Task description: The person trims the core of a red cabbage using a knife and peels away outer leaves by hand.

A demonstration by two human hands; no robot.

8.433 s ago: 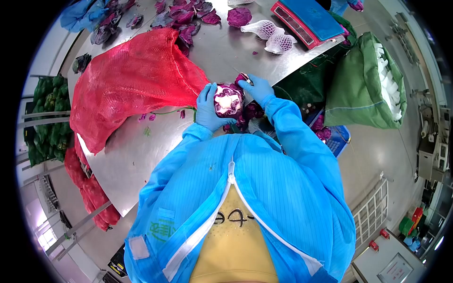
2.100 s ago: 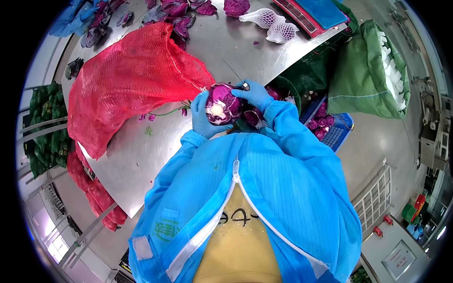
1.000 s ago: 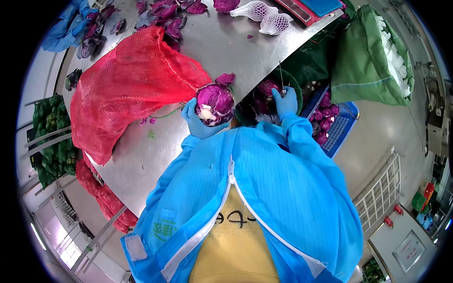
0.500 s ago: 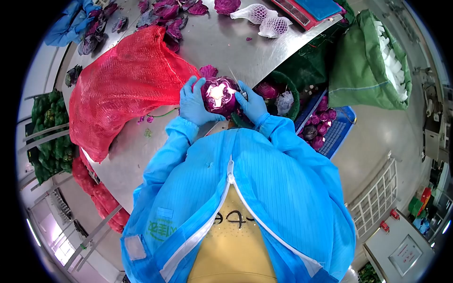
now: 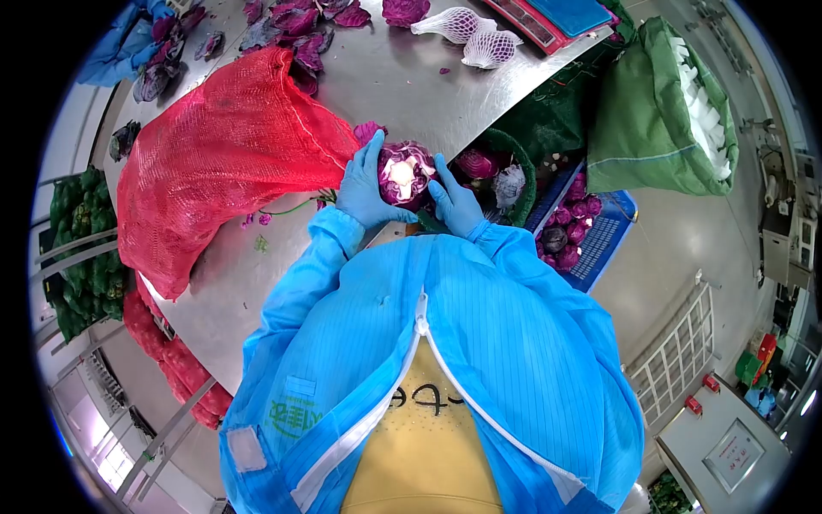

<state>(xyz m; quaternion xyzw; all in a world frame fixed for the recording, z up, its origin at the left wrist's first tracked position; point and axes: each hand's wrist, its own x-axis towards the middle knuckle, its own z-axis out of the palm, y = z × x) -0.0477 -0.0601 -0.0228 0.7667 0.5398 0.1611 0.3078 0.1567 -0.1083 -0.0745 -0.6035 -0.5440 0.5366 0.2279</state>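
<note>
A red cabbage (image 5: pixel 406 174) with its pale cut stem end facing up is between my two blue-gloved hands, near the table edge. My left hand (image 5: pixel 366 190) cups its left side, thumb below and fingers spread along it. At its right side is my right hand (image 5: pixel 455 200), fingers bent against the cabbage; whether a knife is still in it cannot be made out. Just right of that hand, a green-rimmed bin (image 5: pixel 526 176) holds cabbage pieces. A loose purple leaf (image 5: pixel 368 132) lies behind the cabbage, beside the mouth of a red mesh sack (image 5: pixel 231 154).
Purple leaves (image 5: pixel 295 24), net sleeves (image 5: pixel 490 48) and a blue-topped red scale (image 5: pixel 565 17) lie at the back. A blue crate (image 5: pixel 610 236) of small cabbages and a green sack (image 5: pixel 655 128) stand right. Another person's sleeve (image 5: pixel 116 47) shows far left.
My right hand went out over the bin holding a knife, then came back to the cabbage. The cabbage has been turned stem end up. The knife blade seen half a second ago no longer shows.
</note>
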